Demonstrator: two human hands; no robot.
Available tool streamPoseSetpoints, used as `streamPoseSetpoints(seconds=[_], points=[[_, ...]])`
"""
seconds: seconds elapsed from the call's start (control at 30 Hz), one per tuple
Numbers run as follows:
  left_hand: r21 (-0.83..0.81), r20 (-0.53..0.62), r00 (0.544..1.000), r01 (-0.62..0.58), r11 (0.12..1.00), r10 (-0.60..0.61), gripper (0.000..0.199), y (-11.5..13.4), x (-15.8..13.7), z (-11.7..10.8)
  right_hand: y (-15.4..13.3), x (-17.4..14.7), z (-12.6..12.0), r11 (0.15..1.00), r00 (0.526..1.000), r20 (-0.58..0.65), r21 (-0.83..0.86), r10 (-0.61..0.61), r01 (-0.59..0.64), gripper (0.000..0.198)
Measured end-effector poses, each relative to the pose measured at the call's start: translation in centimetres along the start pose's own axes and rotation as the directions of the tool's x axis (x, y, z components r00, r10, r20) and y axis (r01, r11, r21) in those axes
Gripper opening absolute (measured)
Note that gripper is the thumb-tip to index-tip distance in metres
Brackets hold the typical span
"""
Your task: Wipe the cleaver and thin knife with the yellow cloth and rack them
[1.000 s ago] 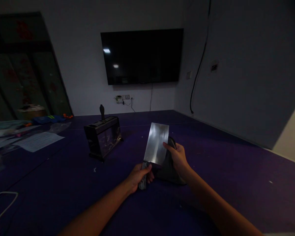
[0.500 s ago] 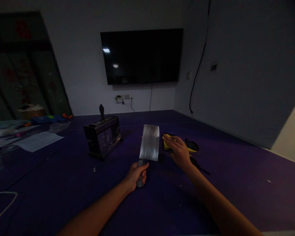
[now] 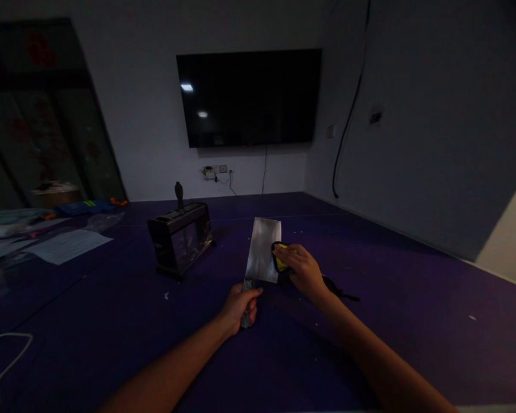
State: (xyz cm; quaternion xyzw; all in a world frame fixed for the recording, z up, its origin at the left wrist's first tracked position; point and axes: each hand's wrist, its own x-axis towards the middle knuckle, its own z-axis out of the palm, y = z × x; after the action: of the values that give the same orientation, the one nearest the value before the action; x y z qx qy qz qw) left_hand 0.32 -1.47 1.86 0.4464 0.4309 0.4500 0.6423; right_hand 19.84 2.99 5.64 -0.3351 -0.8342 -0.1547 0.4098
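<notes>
My left hand (image 3: pixel 241 310) is closed round the grey handle of a cleaver (image 3: pixel 263 246), whose broad metal blade points away from me with its flat face up. My right hand (image 3: pixel 304 269) grips a yellow-and-black cloth (image 3: pixel 282 258) with the fingers laid over it. The cloth overlaps the right edge of the blade; how firmly it presses there I cannot tell. A dark part of it trails out behind the right hand. To the left of the cleaver stands a black knife block (image 3: pixel 181 238) with clear sides and one dark handle upright on top.
The purple surface (image 3: pixel 258 367) carries small white scraps. Papers (image 3: pixel 69 246) and plastic wrapping lie at the left, with a white cable (image 3: pixel 8 361) nearer me. A television (image 3: pixel 249 97) hangs on the far wall above several sockets. A dark cable runs down the right wall.
My right hand has moved left with the cloth, from beside the cleaver onto the blade's right edge. My left hand and the cleaver have barely shifted.
</notes>
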Motion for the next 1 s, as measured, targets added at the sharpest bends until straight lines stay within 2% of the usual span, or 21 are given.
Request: streamPoseSetpoints(seconds=[0.23, 0.47, 0.6, 0.73, 1.0], points=[[-0.089, -0.063, 0.998, 0.016, 0.996, -0.022, 0.033, 0.0, 0.5, -0.4, -1.6, -0.1, 1.3, 0.996, 0.994, 0.099, 0.085, -0.048, 0.040, 0.073], [-0.188, -0.072, 0.997, 0.013, 0.982, -0.027, 0.032, 0.1, 0.7, -0.7, -2.9, 0.0, 1.7, 0.982, 0.975, 0.208, 0.182, -0.083, 0.045, 0.072], [-0.196, -0.078, 0.997, 0.007, 0.980, -0.022, 0.030, 0.1, 0.7, -0.8, -2.8, 0.0, 1.7, 0.981, 0.977, 0.199, 0.191, -0.080, 0.041, 0.070], [-0.134, -0.059, 0.998, 0.007, 0.991, -0.015, 0.030, 0.0, 0.8, -0.8, -2.3, 0.0, 1.5, 0.985, 0.983, 0.172, 0.170, -0.065, 0.035, 0.068], [0.014, 0.051, 0.998, 0.033, 0.999, -0.034, 0.033, 0.0, 0.3, -0.6, 0.2, -0.3, 1.0, 0.991, 0.998, 0.006, 0.120, 0.057, -0.057, 0.069]])
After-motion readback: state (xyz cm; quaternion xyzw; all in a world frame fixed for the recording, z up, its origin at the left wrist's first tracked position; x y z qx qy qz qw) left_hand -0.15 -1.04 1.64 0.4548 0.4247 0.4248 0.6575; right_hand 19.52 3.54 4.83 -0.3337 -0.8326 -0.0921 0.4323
